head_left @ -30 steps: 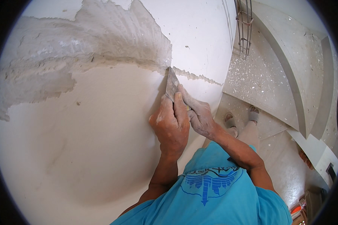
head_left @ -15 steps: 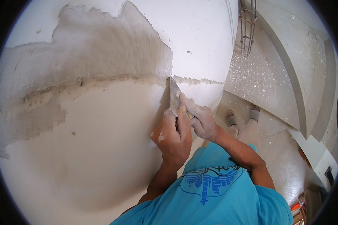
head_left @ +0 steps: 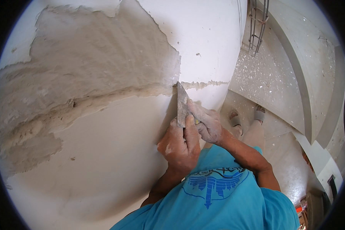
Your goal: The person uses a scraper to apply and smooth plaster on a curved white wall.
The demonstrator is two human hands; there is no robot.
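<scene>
Part of our wall (head_left: 115, 168) shows a rough grey patch (head_left: 103, 50); white coat (head_left: 207, 34) remains to its right, we judge. Our scraper (head_left: 183, 109) sits at the patch's right corner, blade lengthwise up and down the view, pointed corner uppermost. Our left hand (head_left: 179, 145) pinches its lower end; our right hand (head_left: 207, 122) grips the mostly hidden handle.

A pale wall (head_left: 103, 153) fills the left of the frame. At upper right, broad grey steps (head_left: 318, 73) with curved edges bear scattered white chips (head_left: 257, 85), near a narrow cage of steel bars (head_left: 263, 23). Toward the lower right, bright light gleams off the smooth floor (head_left: 289, 168).
</scene>
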